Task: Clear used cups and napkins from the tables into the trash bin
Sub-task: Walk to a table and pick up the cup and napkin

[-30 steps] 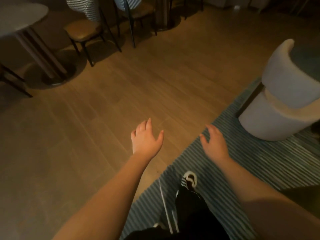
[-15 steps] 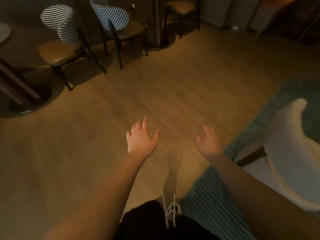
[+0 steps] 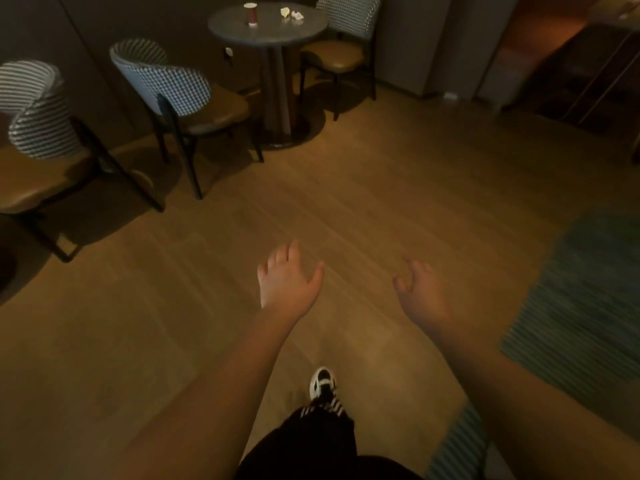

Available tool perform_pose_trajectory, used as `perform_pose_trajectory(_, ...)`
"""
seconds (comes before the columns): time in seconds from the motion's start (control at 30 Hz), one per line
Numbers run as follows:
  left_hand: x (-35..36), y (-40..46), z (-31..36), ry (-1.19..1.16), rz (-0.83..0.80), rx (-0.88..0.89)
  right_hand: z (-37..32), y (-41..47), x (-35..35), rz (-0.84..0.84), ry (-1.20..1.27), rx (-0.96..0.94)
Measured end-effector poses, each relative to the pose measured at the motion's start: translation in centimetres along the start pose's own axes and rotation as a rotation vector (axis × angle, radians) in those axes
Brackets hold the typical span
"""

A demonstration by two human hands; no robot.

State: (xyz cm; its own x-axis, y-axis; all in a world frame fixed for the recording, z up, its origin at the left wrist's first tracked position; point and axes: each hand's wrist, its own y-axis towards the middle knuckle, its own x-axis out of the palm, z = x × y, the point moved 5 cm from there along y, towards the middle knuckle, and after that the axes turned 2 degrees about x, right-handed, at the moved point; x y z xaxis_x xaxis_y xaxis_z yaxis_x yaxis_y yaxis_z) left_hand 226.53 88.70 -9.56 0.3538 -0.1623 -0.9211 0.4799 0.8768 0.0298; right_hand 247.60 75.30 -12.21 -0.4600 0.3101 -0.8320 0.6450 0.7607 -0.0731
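Closest to you is your own leg in dark trousers and 1 black-and-white sneaker (image 3: 322,382) planted on the wooden floor (image 3: 381,188). A striped teal rug (image 3: 575,317) sits off to your right, its corner poking in near your right arm at the bottom edge.

Both your arms are stretched out in front, over bare floor. Your left hand (image 3: 286,282) is palm down, fingers relaxed and loosely together, thumb splayed out to the side, and it's got nothing in it. Your right hand (image 3: 420,292) is the same deal, fingers slack and slightly spread, holding nothing. The 2 hands are well apart from each other.

Further out on the left there are 2 chairs with houndstooth backs and tan seats, 1 (image 3: 38,133) at the far left edge and 1 (image 3: 180,91) pulled up near the table.

Then the stuff you actually care about: a small round grey table (image 3: 239,31) on a single pedestal, way up at the top of the view. On it stands 1 upright paper cup (image 3: 250,12), dark red with a pale rim, towards the left side. To its right are some small crumpled napkins (image 3: 291,13), a yellowish bit and a white bit just beside each other, apart from the cup. There's a tiny white scrap at the cup's foot too, too small to make out.

A 3rd houndstooth chair (image 3: 343,36) sits behind the table on the right.
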Motion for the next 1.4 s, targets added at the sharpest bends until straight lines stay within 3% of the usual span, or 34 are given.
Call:
perform_pose_trajectory(0.27,-1.3,27.5,3.2,0.009,-0.019,0.025,-5.1,26.4,-2.7,-0.01,-0.038,-0.014)
perform_pose_trajectory(0.63,3.8,65.1,6.4,0.002,0.01,-0.045,-8.6,66.2,-1.5,-0.038,-0.009,-0.109)
perform_pose_trajectory(0.83,2.6,85.7,7.0,-0.049,0.082,-0.1,-14.8,87.8,-2.8,-0.08,0.004,-0.174)
perform_pose_trajectory(1.07,1.1,104.3,3.6,-0.062,0.176,-0.221,-23.6,107.2,-1.2,-0.077,0.059,-0.273)
perform_pose_trajectory(1.4,0.7,133.7,-8.3,-0.034,0.197,-0.311,-37.2,137.8,9.5,-0.135,0.018,-0.323)
